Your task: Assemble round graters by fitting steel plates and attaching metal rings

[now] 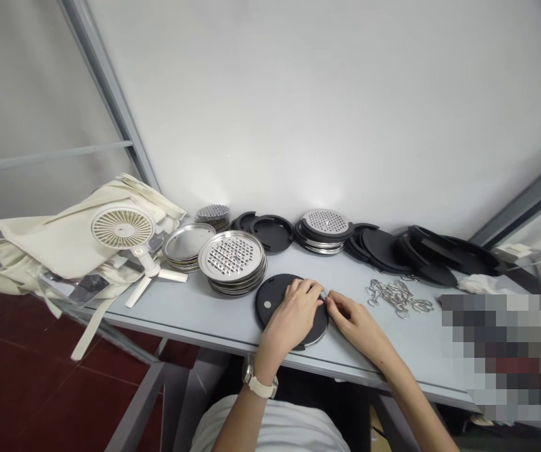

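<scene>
A black round disc [274, 290] with a small pale dot lies near the table's front edge, and a silvery rim shows along its lower right side. My left hand [299, 307] rests over it, palm down, its fingers bent and gripping the disc at the right side. At that same right edge, my right hand [351, 319] has thumb and forefinger pinched together. A tiny shiny bit shows by the fingertips, too small to make out. To the right of my right hand lies a loose heap of wire clips [395, 296].
Left of the disc stand stacked round metal graters [233, 257] and plain metal plates [188, 243]. Behind are black rings [272, 233], another grater stack [326, 221] and black lids [383, 248]. A small fan [123, 227] and cream bag [58, 232] occupy the left end.
</scene>
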A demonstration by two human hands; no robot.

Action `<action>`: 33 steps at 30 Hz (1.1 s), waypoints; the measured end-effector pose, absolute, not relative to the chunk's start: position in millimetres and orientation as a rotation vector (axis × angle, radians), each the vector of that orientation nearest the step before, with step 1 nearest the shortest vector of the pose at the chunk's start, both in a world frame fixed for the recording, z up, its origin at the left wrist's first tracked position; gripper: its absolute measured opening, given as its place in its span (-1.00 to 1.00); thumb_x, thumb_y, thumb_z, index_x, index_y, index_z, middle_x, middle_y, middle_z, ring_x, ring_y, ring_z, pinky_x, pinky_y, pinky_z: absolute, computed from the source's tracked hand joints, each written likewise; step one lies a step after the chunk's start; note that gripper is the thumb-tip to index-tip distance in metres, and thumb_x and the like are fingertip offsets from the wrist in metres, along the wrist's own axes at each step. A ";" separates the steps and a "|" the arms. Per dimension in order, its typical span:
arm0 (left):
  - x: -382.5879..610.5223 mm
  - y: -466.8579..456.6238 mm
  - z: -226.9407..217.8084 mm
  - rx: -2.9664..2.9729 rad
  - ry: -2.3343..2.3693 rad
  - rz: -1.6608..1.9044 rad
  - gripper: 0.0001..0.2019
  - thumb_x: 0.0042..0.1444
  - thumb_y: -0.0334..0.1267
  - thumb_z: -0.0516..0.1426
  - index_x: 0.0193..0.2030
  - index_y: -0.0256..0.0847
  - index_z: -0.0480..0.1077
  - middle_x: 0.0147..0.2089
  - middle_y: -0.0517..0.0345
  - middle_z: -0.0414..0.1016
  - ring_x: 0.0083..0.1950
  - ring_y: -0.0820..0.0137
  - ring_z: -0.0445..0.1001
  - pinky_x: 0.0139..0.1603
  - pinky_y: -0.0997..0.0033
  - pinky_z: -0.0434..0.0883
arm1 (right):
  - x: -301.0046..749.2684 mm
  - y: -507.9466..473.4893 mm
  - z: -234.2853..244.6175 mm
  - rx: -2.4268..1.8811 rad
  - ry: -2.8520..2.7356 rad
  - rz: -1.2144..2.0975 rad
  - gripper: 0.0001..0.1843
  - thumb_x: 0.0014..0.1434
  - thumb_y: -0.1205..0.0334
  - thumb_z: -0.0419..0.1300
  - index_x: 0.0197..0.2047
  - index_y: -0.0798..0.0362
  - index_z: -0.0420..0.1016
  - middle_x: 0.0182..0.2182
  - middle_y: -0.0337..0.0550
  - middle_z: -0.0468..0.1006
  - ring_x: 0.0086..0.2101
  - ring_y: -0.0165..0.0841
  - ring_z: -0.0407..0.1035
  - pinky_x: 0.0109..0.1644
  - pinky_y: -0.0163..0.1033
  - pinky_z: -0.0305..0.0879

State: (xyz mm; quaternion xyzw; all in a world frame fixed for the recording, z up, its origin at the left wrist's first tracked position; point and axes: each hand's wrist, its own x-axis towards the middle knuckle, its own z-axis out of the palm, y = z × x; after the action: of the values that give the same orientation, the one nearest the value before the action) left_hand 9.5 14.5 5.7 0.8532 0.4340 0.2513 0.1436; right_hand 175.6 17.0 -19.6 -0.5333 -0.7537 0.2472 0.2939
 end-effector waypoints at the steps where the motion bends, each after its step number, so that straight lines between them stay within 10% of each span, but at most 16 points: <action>1: 9.5 14.4 5.9 2.455 1.251 0.721 -0.83 0.31 -0.36 -0.10 -0.03 -0.15 0.23 0.01 0.11 0.32 0.02 0.31 0.25 0.04 0.27 0.27 | 175.0 16.7 -19.4 -1.423 -2.006 0.654 -0.70 0.27 0.12 -0.12 -0.48 0.00 0.16 -0.59 -0.32 0.27 -0.53 -0.42 0.14 -0.43 -0.32 0.09; 33: 10.6 14.9 4.0 2.450 1.245 0.706 -0.86 0.30 -0.41 -0.10 -0.16 -0.16 0.23 -0.06 0.12 0.33 0.00 0.30 0.24 0.01 0.26 0.26 | 174.9 19.6 -24.9 -1.414 -1.895 0.679 -0.62 0.28 -0.03 -0.13 -0.49 0.00 0.14 -0.60 -0.35 0.18 -0.53 -0.42 0.10 -0.45 -0.33 0.09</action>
State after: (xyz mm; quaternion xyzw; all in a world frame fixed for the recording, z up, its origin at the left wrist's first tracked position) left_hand 10.6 14.9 4.0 0.8534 0.4338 0.2461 0.1515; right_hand 174.9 19.6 -24.9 -0.5418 -0.7259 0.2603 0.3343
